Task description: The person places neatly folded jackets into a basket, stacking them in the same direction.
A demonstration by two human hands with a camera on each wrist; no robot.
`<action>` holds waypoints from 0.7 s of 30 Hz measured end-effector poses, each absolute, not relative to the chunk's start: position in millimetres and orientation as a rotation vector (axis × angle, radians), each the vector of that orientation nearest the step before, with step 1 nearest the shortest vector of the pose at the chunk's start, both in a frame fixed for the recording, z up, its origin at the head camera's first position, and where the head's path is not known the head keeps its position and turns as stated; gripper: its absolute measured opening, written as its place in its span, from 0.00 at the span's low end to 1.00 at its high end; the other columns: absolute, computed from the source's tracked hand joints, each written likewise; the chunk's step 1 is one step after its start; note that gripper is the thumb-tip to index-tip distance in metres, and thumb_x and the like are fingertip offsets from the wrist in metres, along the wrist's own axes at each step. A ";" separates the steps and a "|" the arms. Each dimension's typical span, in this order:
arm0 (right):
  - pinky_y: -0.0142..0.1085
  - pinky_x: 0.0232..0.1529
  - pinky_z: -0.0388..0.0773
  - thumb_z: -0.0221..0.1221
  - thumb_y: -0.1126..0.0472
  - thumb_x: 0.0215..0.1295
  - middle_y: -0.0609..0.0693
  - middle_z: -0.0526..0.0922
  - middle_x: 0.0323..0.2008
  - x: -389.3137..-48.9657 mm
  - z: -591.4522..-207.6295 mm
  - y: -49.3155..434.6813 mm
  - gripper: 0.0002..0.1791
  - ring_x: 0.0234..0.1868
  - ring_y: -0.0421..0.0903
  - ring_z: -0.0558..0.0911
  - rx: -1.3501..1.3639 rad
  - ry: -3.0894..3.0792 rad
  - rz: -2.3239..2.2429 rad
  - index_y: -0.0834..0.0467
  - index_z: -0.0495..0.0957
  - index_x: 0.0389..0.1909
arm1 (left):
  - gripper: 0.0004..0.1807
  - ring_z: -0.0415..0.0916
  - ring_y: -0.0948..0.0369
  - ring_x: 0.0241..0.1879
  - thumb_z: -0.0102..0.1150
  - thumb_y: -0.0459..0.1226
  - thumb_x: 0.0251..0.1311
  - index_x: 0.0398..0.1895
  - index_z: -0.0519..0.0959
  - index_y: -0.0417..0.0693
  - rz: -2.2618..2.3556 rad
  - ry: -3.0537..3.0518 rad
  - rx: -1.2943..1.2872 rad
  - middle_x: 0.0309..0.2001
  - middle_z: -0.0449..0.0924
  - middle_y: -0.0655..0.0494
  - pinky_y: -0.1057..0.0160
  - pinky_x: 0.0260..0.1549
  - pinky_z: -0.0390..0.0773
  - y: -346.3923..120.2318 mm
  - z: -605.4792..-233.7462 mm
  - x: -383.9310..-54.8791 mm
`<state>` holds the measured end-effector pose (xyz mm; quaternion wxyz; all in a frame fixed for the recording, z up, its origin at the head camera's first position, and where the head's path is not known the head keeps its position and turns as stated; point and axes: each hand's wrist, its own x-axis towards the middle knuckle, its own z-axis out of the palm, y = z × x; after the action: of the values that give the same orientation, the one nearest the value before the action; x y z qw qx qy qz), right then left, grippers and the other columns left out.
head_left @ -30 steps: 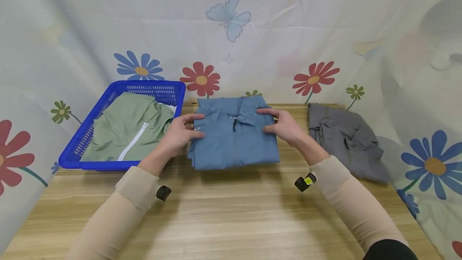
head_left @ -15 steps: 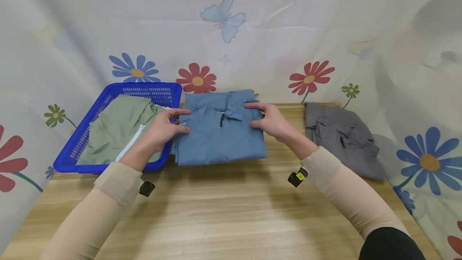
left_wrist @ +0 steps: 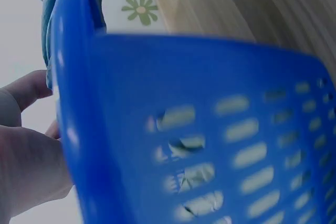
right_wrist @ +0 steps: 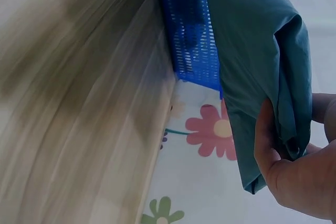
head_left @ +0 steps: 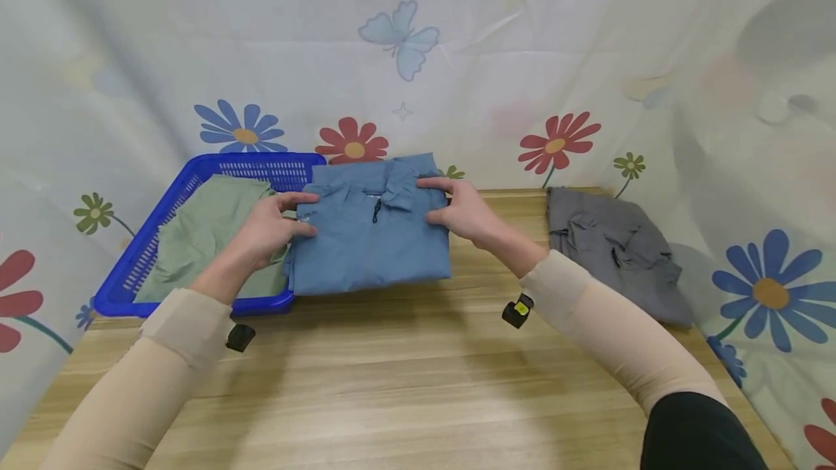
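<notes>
Between my two hands is a folded blue jacket (head_left: 372, 238) with a collar and a dark zipper pull, held above the table. My left hand (head_left: 266, 227) grips its left edge, thumb and fingers spread over the side. On the opposite edge my right hand (head_left: 460, 210) pinches the cloth; the right wrist view shows the thumb and fingers around the folded layers (right_wrist: 262, 77). The jacket's left side overlaps the right rim of a blue plastic basket (head_left: 196, 307). Inside the basket lies a light green garment (head_left: 202, 227), partly covered by my left hand and forearm.
A folded grey jacket (head_left: 614, 252) lies at the right of the wooden table (head_left: 405, 383). Behind and beside the table hangs a white curtain (head_left: 496, 93) printed with flowers. In the left wrist view, the basket's slotted wall (left_wrist: 210, 66) stands close to the hand.
Both hands have carried the blue jacket leftward, from the middle of the table to the basket's right side. The grey jacket and the basket stay in place.
</notes>
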<state>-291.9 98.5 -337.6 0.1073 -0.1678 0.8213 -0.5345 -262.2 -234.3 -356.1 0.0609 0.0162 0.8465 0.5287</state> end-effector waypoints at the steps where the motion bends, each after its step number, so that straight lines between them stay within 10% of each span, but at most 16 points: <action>1: 0.43 0.43 0.74 0.61 0.73 0.64 0.58 0.59 0.77 -292.7 -336.0 96.4 0.34 0.61 0.54 0.73 -0.499 2.425 -1.569 0.53 0.73 0.72 | 0.33 0.66 0.47 0.58 0.64 0.27 0.65 0.73 0.70 0.43 1.602 2.565 0.046 0.75 0.58 0.41 0.61 0.48 0.73 -236.8 -355.4 -263.0; 21: 0.38 0.44 0.73 0.60 0.75 0.64 0.55 0.58 0.78 -302.6 -316.9 38.1 0.34 0.66 0.47 0.70 -0.519 2.360 -1.659 0.54 0.73 0.71 | 0.35 0.54 0.42 0.72 0.61 0.26 0.65 0.76 0.65 0.40 1.563 2.612 -0.038 0.79 0.50 0.37 0.43 0.66 0.66 -292.6 -340.7 -274.0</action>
<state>-302.6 38.1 -316.9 0.1050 -0.1762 0.8007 -0.5628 -274.0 -292.6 -340.7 0.0487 -0.0124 0.8570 0.5128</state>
